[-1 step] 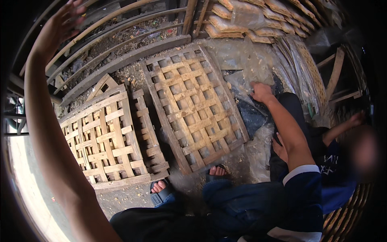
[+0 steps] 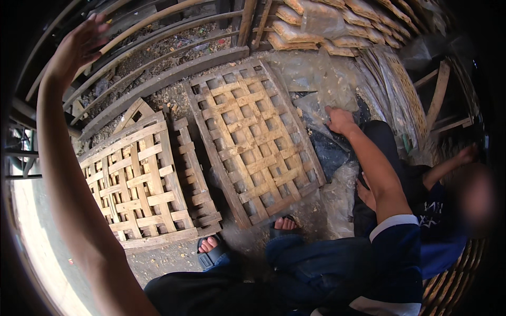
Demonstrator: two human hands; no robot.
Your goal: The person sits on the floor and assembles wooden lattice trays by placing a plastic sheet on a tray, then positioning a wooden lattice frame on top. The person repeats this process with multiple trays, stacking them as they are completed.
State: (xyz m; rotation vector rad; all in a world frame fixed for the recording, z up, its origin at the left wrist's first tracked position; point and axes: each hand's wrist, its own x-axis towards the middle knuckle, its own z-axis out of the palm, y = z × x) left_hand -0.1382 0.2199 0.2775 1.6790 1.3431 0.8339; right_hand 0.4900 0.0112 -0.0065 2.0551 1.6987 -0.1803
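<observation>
My left hand point(image 2: 79, 46) is raised at the upper left, in front of the slatted rail, fingers spread with nothing in them. My right hand point(image 2: 341, 120) hangs over crumpled clear and dark plastic sheeting point(image 2: 329, 152). Its index finger stretches out to the left and the others are curled; I see nothing held, and cannot tell whether it touches the sheeting. Left of this hand lies a woven bamboo rack point(image 2: 253, 137) in a wooden frame. A second woven rack point(image 2: 137, 181) lies further left, on top of another frame point(image 2: 195, 174).
A wooden slatted rail point(image 2: 174, 68) borders the far left. Stacked flat packs point(image 2: 298, 31) in clear plastic stand at the back. Upright sheets and racks point(image 2: 398, 97) lean at the right. A person point(image 2: 432, 210) sits close on my right, one hand point(image 2: 366, 194) by their leg.
My left hand has shifted slightly right and down. My right index finger now reaches a little further left, more stretched out. The racks have not moved.
</observation>
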